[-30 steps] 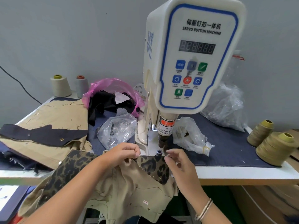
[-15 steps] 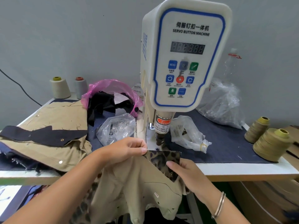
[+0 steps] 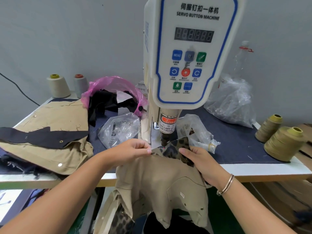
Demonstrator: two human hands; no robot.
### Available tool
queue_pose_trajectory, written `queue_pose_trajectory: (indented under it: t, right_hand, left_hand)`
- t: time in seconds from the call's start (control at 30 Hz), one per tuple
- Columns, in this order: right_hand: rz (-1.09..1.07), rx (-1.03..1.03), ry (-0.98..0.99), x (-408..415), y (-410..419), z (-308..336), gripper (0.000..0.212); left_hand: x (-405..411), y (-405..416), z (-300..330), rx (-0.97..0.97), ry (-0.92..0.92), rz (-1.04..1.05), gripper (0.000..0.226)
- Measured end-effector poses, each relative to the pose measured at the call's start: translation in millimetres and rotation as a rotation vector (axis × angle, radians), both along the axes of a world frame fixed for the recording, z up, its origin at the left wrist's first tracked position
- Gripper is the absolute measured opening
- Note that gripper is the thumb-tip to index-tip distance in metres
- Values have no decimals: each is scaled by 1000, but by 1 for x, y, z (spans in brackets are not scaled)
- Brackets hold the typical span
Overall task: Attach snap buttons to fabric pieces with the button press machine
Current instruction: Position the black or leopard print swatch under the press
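A white servo button machine (image 3: 189,53) stands at the table's middle, its dark punch (image 3: 164,140) pointing down. A beige garment (image 3: 162,181) with a leopard-print flap (image 3: 177,149) hangs over the table's front edge. The flap lies under the punch, and a red light dot shows on it. My left hand (image 3: 133,149) pinches the flap's left edge. My right hand (image 3: 200,161) holds the flap's right side, thumb on top.
Finished beige pieces (image 3: 47,135) with navy trim are piled at the left. Clear bags (image 3: 118,129) of parts sit on both sides of the machine, beside a pink bag (image 3: 113,88) of black cloth. Thread cones (image 3: 283,142) stand at the right, others at the back left.
Both hands have carried the leopard flap forward from the table's edge to under the punch. The garment has been turned so its beige side faces up.
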State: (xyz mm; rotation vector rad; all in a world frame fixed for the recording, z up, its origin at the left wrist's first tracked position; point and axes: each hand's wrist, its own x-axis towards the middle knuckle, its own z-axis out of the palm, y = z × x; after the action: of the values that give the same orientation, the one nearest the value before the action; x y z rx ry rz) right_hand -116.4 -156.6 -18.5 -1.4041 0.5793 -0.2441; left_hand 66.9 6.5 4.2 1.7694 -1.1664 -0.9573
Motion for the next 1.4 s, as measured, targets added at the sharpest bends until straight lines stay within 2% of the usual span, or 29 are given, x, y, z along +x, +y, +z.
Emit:
queue_pose_trajectory:
  t: [0.3, 0.47, 0.57, 0.63, 0.8, 0.93, 1.2, 1.4]
  right_hand:
    - [57, 19, 50, 2, -22, 4, 24]
    - [192, -127, 164, 1, -32, 14, 15]
    - [159, -57, 111, -1, -34, 12, 20]
    - [145, 11, 58, -2, -33, 9, 23]
    - [90, 135, -13, 1, -34, 2, 26]
    - [26, 167, -15, 2, -33, -5, 35]
    - [-2, 174, -43, 1, -28, -9, 16]
    - [0, 175, -30, 0, -26, -6, 14]
  left_hand:
    - [1, -7, 8, 58, 7, 12, 17]
    - [5, -7, 8, 105, 7, 34, 13]
    - [8, -5, 11, 158, -86, 21, 27]
    - [9, -3, 12, 167, -107, 6, 28]
    - [7, -1, 7, 98, -38, 25, 17]
    - [7, -3, 5, 83, 37, 47, 18]
    - [3, -4, -1, 35, 138, 75, 15]
    - [4, -4, -2, 46, 163, 79, 14]
